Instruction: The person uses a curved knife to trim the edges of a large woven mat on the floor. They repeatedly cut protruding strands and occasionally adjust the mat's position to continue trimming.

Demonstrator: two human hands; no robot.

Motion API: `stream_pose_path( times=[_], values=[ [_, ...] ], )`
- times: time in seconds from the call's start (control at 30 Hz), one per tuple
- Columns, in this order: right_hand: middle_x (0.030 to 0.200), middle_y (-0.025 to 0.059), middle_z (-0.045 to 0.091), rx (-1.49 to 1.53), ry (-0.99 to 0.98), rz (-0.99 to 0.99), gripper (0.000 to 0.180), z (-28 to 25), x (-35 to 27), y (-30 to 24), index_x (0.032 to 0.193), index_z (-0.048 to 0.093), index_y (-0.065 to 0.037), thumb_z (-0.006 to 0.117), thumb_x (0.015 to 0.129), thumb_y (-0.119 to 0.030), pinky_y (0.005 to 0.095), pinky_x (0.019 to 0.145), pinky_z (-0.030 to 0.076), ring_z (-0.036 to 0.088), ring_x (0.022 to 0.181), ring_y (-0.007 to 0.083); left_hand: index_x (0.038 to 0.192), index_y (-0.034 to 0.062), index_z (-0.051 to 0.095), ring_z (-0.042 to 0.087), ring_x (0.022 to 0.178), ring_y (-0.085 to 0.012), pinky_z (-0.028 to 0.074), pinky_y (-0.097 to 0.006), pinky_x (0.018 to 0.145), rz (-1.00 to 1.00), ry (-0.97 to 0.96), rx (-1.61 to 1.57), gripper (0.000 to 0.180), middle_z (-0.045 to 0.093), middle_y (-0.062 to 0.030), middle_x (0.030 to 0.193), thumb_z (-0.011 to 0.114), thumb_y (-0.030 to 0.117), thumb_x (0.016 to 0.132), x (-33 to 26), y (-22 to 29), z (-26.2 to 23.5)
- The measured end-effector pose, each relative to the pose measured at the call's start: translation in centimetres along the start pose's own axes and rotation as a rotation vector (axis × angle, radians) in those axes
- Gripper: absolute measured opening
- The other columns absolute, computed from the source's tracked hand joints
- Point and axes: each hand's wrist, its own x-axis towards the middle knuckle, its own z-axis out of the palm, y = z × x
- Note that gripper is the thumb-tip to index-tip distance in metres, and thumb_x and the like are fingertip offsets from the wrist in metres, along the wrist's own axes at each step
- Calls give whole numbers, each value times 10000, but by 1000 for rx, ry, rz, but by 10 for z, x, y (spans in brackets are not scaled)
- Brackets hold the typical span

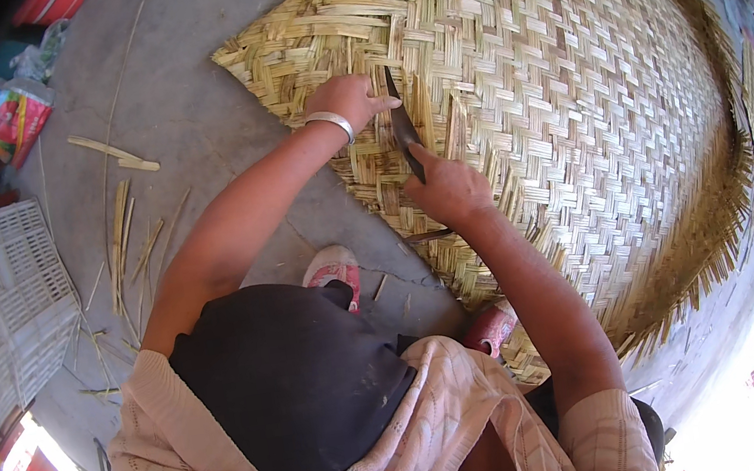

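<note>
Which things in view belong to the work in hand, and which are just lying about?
In use:
- woven mat, under both hands
- dark tool, gripped in the right hand
- left hand, at the mat beside the tool

Apparently just lying about:
- loose strips on the floor
- white crate
- colourful bag

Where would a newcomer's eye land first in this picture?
Probably on the big woven mat, whose pale zigzag pattern fills much of the centre and right. Next comes the dark knife in the person's right grip, lying against the pale weave near the mat's left side. A silvery bracelet on the left wrist and a white slatted crate at the left edge also stand out.
</note>
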Motion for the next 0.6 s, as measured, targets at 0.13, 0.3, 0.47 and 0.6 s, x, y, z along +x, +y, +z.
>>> stream_pose_path(
  times=[0.13,0.3,0.47,0.6],
  values=[
    [1026,200,700,-37,-34,-26,615,-6,-5,2,1452,415,-186,542,885,-386,482,853,533,677,972,367,923,66,633,679,817,-357,527,-475,675,59,145,58,610,701,-155,850,635,661,792,-2,-6,14],
    [899,201,694,-67,-143,-77,598,-30,-62,28,1429,435,-191,573,881,-387,485,789,530,680,868,378,902,76,596,671,756,-362,517,-479,639,134,288,84,543,686,-149,807,600,616,848,6,-14,37],
    [747,32,612,197,-225,-117,551,-66,-106,68,1430,475,-130,625,902,-187,296,625,478,556,634,117,870,93,589,660,711,-342,512,-458,627,88,288,43,466,673,-144,791,595,559,889,14,-16,39],
    [870,-2,610,711,-131,-76,512,-74,-110,75,1434,469,-90,618,951,-170,239,718,465,501,754,58,1005,96,620,670,655,-250,536,-393,630,220,449,-396,234,674,-116,798,645,312,920,9,-10,36]
  ],
)
